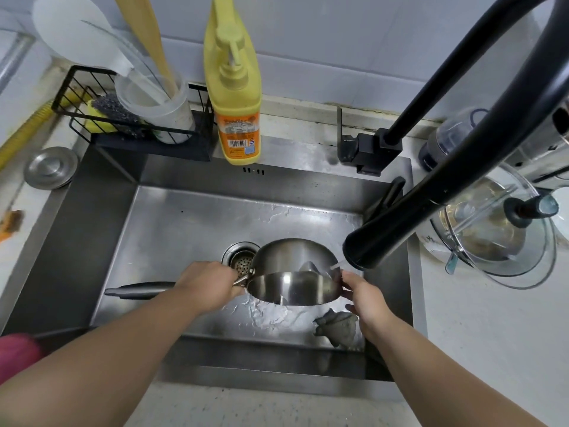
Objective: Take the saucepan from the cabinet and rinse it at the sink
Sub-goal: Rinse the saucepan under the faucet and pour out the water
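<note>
Head view: faucet (462, 167) overhangs saucepan (292, 272); rag (337, 329) lies beside it.

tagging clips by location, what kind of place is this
Most likely a home kitchen, at the sink. A steel saucepan is held by both hands under a black tap, with a soap bottle and a rack holding a scourer on the back ledge.

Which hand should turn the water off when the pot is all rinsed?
Probably the right hand. It only steadies the rim of the saucepan and is nearest the black faucet and its lever on that side. The left hand grips the handle, so it can carry the pot alone.
</note>
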